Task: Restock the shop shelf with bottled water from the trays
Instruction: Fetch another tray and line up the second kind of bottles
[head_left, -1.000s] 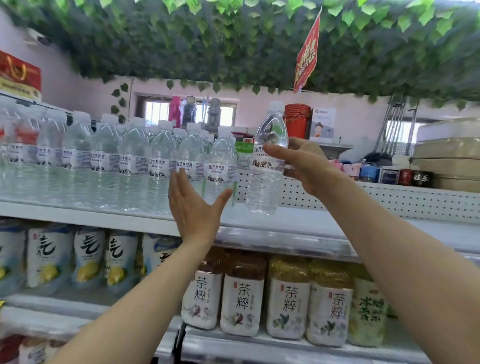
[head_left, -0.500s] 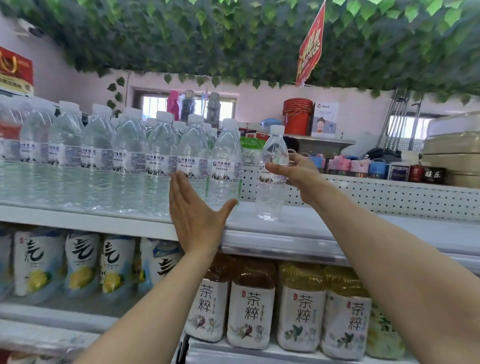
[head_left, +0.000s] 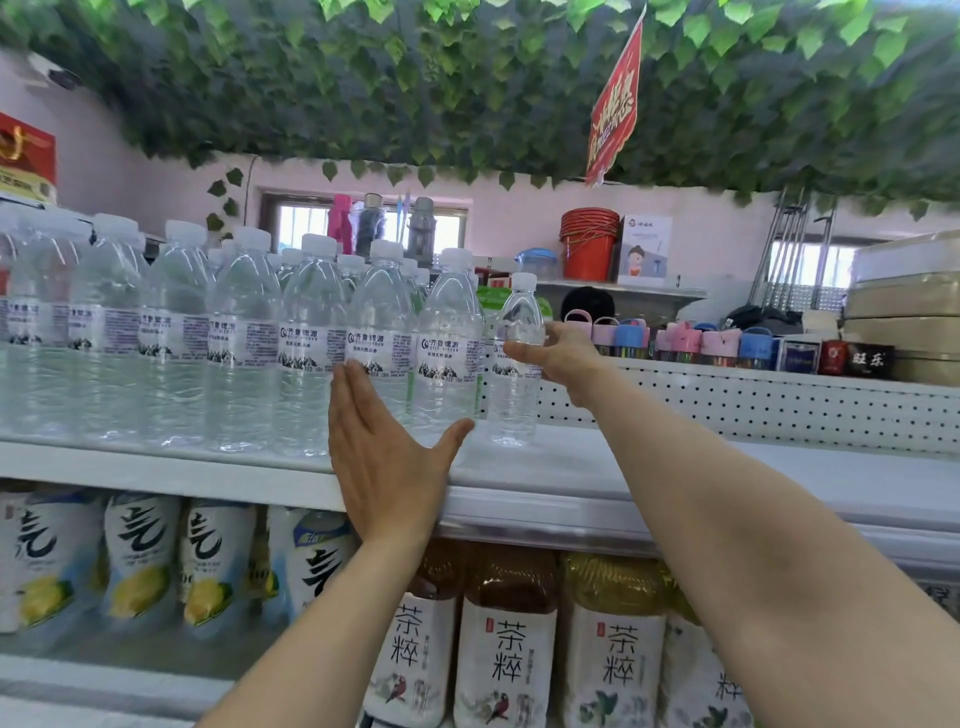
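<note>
The water bottle (head_left: 513, 400) is clear and ribbed, with a white cap and a white label band printed with a dark mountain outline. It stands upright with its base on the top shelf (head_left: 675, 470), just at 3 o'clock of the row of water bottles (head_left: 244, 343), and looks set a little further back than the front of that row. The right hand (head_left: 563, 358) reaches in from 4 o'clock and grips it at label height, a finger curled across the front of the label.

The left hand (head_left: 387, 462) is raised flat before the row's right end, back toward the camera. Its fingers (head_left: 353, 400) are straight and pressed together, pointing to 12 o'clock, and the thumb is spread out toward 2 o'clock. Whether the fingertips touch the bottles cannot be told.

The row fills the shelf from the held bottle out to the 9 o'clock edge of view, caps level, more bottles packed behind. At 3 o'clock of the held bottle the shelf board runs bare to the edge of view — open room, bounded behind by a white perforated back panel (head_left: 753, 402) and in front by the shelf's front lip. Above hangs a ceiling of green leaves (head_left: 415, 78), well clear of the caps. At 6 o'clock, on the shelf below, stand tea bottles (head_left: 511, 654), and at 8 o'clock lemon drink bottles (head_left: 140, 561).
</note>
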